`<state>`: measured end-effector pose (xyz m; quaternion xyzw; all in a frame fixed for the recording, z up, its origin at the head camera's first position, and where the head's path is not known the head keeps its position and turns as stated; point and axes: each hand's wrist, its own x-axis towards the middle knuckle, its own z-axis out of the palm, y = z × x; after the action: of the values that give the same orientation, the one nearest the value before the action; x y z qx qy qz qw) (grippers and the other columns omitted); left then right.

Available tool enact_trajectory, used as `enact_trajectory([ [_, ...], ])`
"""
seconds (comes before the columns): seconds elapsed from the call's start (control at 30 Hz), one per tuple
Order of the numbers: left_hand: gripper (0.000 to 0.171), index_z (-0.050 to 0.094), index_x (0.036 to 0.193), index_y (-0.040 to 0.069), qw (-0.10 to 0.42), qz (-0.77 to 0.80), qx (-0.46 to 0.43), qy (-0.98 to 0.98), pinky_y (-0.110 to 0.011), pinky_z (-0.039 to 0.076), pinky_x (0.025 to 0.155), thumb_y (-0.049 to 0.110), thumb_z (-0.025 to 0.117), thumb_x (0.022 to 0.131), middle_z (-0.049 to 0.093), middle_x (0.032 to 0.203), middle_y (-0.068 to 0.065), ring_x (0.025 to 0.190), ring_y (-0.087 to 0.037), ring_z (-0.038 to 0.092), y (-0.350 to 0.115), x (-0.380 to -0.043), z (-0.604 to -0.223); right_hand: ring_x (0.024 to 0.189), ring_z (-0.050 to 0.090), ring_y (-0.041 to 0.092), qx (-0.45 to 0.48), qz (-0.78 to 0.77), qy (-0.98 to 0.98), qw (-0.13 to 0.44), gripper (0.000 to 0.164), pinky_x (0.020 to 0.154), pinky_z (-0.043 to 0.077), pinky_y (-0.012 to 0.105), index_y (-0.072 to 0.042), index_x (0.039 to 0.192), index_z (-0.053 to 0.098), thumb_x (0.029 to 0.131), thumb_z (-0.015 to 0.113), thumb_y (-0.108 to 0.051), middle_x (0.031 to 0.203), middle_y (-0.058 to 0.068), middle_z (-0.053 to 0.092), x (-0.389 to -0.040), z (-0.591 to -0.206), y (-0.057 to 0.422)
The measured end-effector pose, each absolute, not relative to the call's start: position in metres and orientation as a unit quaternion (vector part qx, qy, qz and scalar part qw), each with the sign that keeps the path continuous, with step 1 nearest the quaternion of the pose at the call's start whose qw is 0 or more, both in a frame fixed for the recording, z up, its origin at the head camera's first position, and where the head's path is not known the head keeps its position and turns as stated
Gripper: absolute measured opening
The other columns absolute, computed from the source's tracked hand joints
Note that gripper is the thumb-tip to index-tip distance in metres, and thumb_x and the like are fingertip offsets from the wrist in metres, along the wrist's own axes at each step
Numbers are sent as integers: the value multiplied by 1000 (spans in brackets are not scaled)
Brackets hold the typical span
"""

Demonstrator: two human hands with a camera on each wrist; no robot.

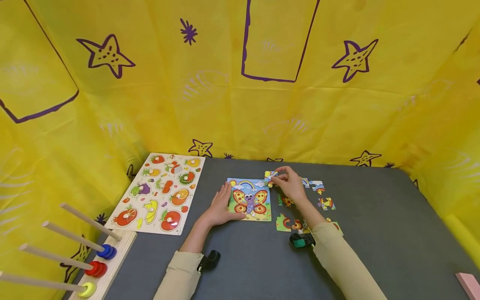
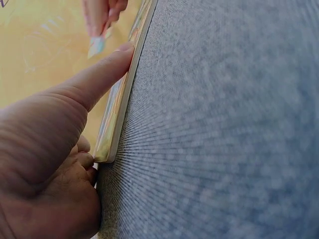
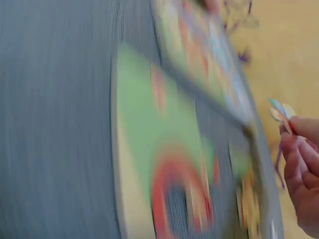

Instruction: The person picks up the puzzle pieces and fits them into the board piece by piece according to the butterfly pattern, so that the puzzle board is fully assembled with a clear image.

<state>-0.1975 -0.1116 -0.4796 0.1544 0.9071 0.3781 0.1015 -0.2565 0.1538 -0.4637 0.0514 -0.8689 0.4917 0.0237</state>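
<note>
A butterfly puzzle board (image 1: pixel 258 195) with a rainbow at its top lies on the grey table. Along its left side, my left hand (image 1: pixel 218 208) rests with extended fingers, the thumb lying at the bottom edge. In the left wrist view, the straight thumb (image 2: pixel 102 77) presses on the board's rim (image 2: pixel 124 107). Above the board's upper right corner, my right hand (image 1: pixel 291 186) pinches a puzzle piece (image 1: pixel 268 176) with yellow and blue on it between thumb and fingertips. Loose puzzle pieces (image 1: pixel 283 223) lie right of the board, some hidden under the right forearm.
To the left lies a fruit peg board (image 1: pixel 173 161). A wooden stacking stand (image 1: pixel 123 246) with upright rods and blue, red and yellow rings is at the near left. A pink block (image 1: pixel 468 284) sits at the near right. Yellow patterned cloth (image 1: pixel 232 116) hangs behind the table.
</note>
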Motion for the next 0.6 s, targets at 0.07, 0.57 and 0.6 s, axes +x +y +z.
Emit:
enact_trajectory([
  [0.07, 114, 5, 153, -5, 102, 379, 153, 907, -49, 1, 117, 38, 80, 79, -1, 160, -23, 148, -34, -3, -112, -198, -479, 75, 69, 23, 34, 518, -855, 2, 34, 64, 49, 31, -10, 120, 59, 91, 71, -25, 88, 8, 74, -255, -461, 135],
  [0.57, 110, 7, 153, -5, 109, 383, 165, 902, -53, 1, 116, 37, 79, 81, -1, 160, -24, 147, -37, -3, -113, -197, -477, 58, 66, 12, 57, 523, -849, -46, 29, 53, 52, 25, -1, 108, 65, 86, 76, -17, 75, 3, 67, -259, -477, 56],
  [0.6, 109, 9, 153, -5, 109, 381, 166, 903, -54, 2, 116, 36, 79, 81, -1, 160, -25, 147, -37, -3, -114, -197, -477, 57, 66, 12, 62, 516, -853, -40, 28, 52, 52, 25, -1, 107, 66, 86, 76, -17, 75, 3, 67, -260, -478, 54],
])
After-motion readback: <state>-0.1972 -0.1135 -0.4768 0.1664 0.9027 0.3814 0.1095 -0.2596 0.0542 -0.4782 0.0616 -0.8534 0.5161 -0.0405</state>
